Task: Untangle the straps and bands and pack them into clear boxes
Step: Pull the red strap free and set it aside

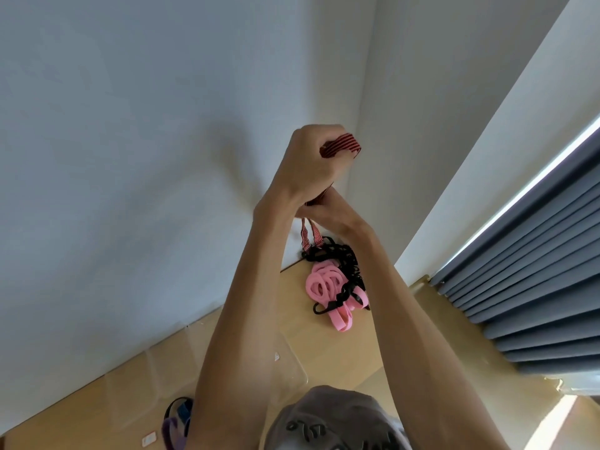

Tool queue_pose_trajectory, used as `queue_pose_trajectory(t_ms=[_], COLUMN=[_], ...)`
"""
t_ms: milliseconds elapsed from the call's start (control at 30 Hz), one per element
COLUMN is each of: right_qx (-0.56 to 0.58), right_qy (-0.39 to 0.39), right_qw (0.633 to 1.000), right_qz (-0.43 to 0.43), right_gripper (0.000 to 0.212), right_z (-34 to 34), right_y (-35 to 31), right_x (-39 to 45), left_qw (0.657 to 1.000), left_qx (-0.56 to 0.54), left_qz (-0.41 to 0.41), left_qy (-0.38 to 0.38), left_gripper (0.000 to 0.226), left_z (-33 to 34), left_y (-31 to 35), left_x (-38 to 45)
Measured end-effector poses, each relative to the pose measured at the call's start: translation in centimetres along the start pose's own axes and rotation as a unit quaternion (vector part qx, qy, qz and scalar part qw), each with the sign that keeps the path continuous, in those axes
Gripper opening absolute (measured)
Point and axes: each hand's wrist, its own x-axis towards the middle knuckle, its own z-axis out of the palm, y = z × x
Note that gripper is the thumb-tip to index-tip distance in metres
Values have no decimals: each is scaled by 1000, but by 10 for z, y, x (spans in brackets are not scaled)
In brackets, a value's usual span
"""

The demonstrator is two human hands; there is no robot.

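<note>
My left hand (308,167) is raised high and closed on a folded red-and-black striped strap (341,145), whose loop sticks out above the fist. Just below, my right hand (331,211) grips the same strap. Two strap ends (311,235) hang down into a tangle of black cord (337,254) and pink bands (324,284) lying on the wooden table (324,345). A clear box (289,365) stands on the table under my left forearm. Another clear box (168,365) to its left holds dark, blue and purple bands (178,417).
A white wall (130,190) runs along the table's far edge, meeting a second wall in the corner behind the tangle. Grey-blue pleated curtains (526,306) hang at the right. A small white tag (149,439) lies near the bottom left.
</note>
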Motion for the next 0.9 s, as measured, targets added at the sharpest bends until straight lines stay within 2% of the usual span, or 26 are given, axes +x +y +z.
queue_pose_trajectory(t_ms=[100, 167, 267, 400, 467, 500, 533, 633, 667, 700, 767, 833, 900], right_qx=[-13, -36, -1, 35, 71, 96, 125, 207, 225, 244, 312, 389, 436], right_qy=[-8, -8, -6, -17, -18, -15, -10, 32, 52, 73, 125, 194, 273], right_qw=[1000, 999, 999, 997, 996, 994, 991, 976, 971, 965, 939, 897, 848], right_qz=[16, 38, 52, 62, 51, 47, 46, 53, 56, 59, 68, 88, 129], right_gripper=[15, 17, 21, 17, 16, 14, 12, 19, 23, 25, 24, 22, 20], right_z=[11, 19, 26, 27, 26, 27, 28, 35, 36, 36, 34, 29, 25], right_y=[-11, -15, -20, -35, -45, -50, -55, -65, -65, -65, -57, -43, -23], right_x=[2, -1, -8, -14, -15, -16, -15, -8, -6, -5, -4, -5, -8], left_qw=[999, 994, 983, 950, 910, 894, 888, 899, 892, 884, 884, 897, 918], left_qx=[-49, -86, -97, -75, -150, -217, -277, -323, -338, -350, -364, -348, -294], left_qz=[2, -17, -62, -198, -281, -304, -312, -290, -268, -258, -245, -256, -260], left_qy=[20, 65, 144, 230, 264, 246, 194, -63, -133, -170, -160, -96, -48], left_gripper=[26, 26, 27, 19, 16, 15, 25, 65, 70, 68, 53, 29, 22], left_z=[-10, -22, -40, -46, -41, -34, -26, 1, 10, 16, 20, 15, 8], left_y=[-3, -18, -50, -99, -116, -124, -132, -140, -140, -139, -138, -139, -141], left_x=[-7, -14, -31, -55, -68, -76, -85, -111, -117, -122, -126, -128, -128])
